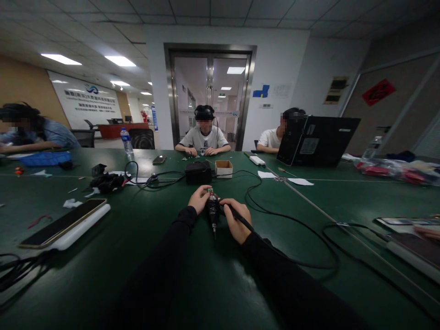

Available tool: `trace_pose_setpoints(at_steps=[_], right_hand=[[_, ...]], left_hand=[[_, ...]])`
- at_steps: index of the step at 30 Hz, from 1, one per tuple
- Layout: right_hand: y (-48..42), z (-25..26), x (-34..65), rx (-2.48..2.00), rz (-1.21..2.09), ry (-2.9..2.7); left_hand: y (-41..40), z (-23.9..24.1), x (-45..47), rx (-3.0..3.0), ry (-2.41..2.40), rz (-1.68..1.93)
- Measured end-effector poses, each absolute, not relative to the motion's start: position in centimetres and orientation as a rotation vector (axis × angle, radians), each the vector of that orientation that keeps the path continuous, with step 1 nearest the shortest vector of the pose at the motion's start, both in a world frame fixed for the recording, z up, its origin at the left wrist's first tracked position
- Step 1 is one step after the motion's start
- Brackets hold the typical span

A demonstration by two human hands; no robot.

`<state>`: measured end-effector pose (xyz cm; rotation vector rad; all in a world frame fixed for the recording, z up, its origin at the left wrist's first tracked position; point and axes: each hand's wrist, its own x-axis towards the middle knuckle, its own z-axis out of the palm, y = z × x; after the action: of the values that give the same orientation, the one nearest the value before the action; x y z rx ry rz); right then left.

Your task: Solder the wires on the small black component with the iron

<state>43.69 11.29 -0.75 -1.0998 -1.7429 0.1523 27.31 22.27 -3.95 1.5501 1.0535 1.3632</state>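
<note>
My left hand (pixel 198 199) is closed around the top of a small dark plug-like part (pixel 212 211) with a metal pin pointing toward me, held just above the green table (pixel 144 256). My right hand (pixel 237 220) grips a black pen-shaped tool (pixel 240 219) whose tip meets the part's upper end. A black cable (pixel 292 220) runs from the tool across the table to the right. Both my sleeves are black.
A phone on a white block (pixel 65 225) lies at left. A black box (pixel 198 173) and a small cardboard box (pixel 223 168) stand ahead, with tangled cables (pixel 110 182) and a water bottle (pixel 127 141). Three people sit around the table; an open laptop (pixel 316 140) is at right.
</note>
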Motion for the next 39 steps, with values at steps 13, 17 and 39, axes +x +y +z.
trace_pose_setpoints(at_steps=[13, 17, 39], right_hand=[[11.3, -0.7, 43.8, -1.12, 0.128, -1.693], [11.5, -0.8, 44.0, -1.098, 0.155, -1.671], [9.3, -0.4, 45.1, -1.138, 0.153, -1.587]], left_hand=[[22.6, -4.4, 27.2, 1.605, 1.221, 1.295], [22.3, -4.1, 27.2, 1.693, 1.379, 1.232], [19.9, -1.3, 27.4, 1.517, 1.54, 0.951]])
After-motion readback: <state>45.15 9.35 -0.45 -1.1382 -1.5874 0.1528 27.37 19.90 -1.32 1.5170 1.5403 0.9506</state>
